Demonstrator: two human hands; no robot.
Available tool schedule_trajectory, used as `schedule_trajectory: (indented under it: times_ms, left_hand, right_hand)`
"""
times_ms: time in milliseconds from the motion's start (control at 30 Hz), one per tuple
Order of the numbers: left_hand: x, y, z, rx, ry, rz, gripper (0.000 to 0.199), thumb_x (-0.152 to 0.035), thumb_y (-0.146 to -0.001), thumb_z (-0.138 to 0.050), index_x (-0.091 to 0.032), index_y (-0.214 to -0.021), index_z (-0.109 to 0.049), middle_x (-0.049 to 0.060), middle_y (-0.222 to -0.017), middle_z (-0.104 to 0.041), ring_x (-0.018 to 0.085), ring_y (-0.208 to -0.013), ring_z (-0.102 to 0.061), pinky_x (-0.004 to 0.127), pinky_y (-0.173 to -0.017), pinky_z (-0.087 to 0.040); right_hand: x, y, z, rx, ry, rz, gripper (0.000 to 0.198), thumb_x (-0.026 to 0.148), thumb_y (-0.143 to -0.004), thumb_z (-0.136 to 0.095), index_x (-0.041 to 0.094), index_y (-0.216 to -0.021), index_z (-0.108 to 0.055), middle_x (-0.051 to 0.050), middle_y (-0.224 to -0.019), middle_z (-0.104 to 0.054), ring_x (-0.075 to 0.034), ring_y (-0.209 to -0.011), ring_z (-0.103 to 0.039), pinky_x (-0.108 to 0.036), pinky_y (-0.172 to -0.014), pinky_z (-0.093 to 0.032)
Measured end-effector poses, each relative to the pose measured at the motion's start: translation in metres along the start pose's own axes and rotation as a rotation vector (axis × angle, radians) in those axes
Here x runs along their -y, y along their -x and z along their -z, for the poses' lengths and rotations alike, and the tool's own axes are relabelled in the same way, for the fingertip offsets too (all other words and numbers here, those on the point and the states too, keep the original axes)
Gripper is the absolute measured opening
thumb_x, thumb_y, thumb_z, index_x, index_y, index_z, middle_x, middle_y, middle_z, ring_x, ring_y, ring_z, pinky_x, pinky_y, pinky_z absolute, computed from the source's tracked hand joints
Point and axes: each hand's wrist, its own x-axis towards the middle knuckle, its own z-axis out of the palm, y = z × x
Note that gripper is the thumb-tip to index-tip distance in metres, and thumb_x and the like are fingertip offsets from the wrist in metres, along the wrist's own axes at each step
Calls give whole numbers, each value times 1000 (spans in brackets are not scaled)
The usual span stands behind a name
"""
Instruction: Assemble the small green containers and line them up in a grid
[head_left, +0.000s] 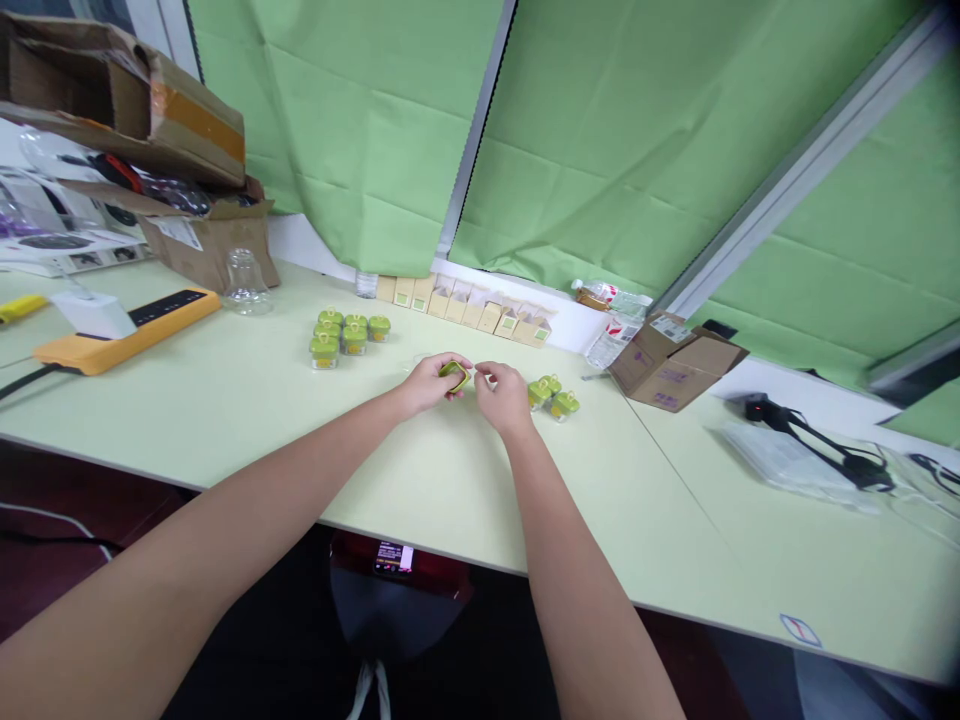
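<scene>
My left hand [429, 386] is wrapped round a small green-lidded container [454, 373], tilted above the middle of the table. Just to its right, my right hand [505, 396] has its fingers closed in a pinch; whatever is between the fingertips is too small to make out. Close by on the right stand a few matching containers [564, 403] with green lids and clear bodies, partly hidden by my right hand. More of them, a group of green-lidded containers [327, 345], sit in short rows to the left.
Small cardboard boxes [472, 308] line the table's back edge. An orange power strip [127, 335] and clear bottle [246, 285] lie left, below stacked cartons [199, 120]. Plastic bottles [615, 335], an open carton [671, 365] and a black strapped device [817, 445] are right.
</scene>
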Motion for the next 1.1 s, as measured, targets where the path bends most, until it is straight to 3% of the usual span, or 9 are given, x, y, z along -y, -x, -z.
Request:
schedule_trajectory:
  times_ms: [100,267,433,600,700,867,967,1100]
  left_hand:
    - [-1,-1,1,-14,109,37,15,-18,-78,-58,-17,-92,-61,0,-74,-59,7,-55,-55,21,-52,-43]
    - [0,-6,4,-107,232,95,32,-17,-72,-57,-21,-103,-58,0,-82,-62,6,-52,-51,20,-49,-40]
    - [-7,-2,4,-132,276,132,43,-15,-69,-55,-24,-112,-56,0,-84,-64,7,-54,-50,20,-50,-41]
    - [-9,3,3,-34,232,145,53,-16,-71,-52,-25,-123,-51,-3,-68,-57,8,-48,-48,21,-48,-40]
    - [-7,2,3,-11,139,117,53,-16,-71,-53,-26,-123,-50,-1,-80,-62,7,-45,-47,22,-45,-40]
    - [-2,-3,2,-159,-34,38,52,-18,-68,-63,-25,-116,-44,6,-114,-60,7,-59,-58,20,-45,-47]
    - [4,-6,6,-215,-123,-11,40,-21,-68,-69,-22,-103,-48,4,-106,-62,8,-62,-59,20,-47,-50]
    - [12,-9,10,-152,-262,-44,14,-23,-71,-66,-17,-83,-60,4,-87,-64,13,-65,-60,26,-53,-54]
  right_hand:
    - [10,-2,-1,70,-308,-87,25,33,-86,-50,21,-96,-70,-3,-88,-70,-17,-78,-60,-31,-77,-48]
    - [18,-3,-3,172,-632,-237,26,38,-78,-62,18,-94,-66,-3,-87,-67,-15,-75,-60,-25,-60,-47]
    - [25,1,1,274,-686,-158,37,38,-73,-71,21,-105,-66,-5,-111,-65,-15,-85,-62,-26,-66,-51]
    - [30,5,1,375,-810,-116,50,42,-74,-72,21,-118,-60,-3,-95,-67,-14,-78,-63,-27,-68,-51]
    - [27,5,0,414,-812,-31,41,41,-77,-69,19,-111,-62,-1,-84,-67,-14,-79,-63,-29,-77,-51]
    - [23,2,-1,254,-696,25,39,32,-73,-69,21,-109,-61,-3,-105,-66,-16,-95,-61,-26,-79,-50]
    - [24,2,-1,192,-538,36,30,31,-76,-65,22,-104,-61,-2,-100,-65,-15,-88,-59,-23,-71,-49]
    - [25,4,0,138,-364,115,26,26,-78,-61,23,-104,-60,-1,-94,-65,-13,-79,-56,-24,-70,-48]
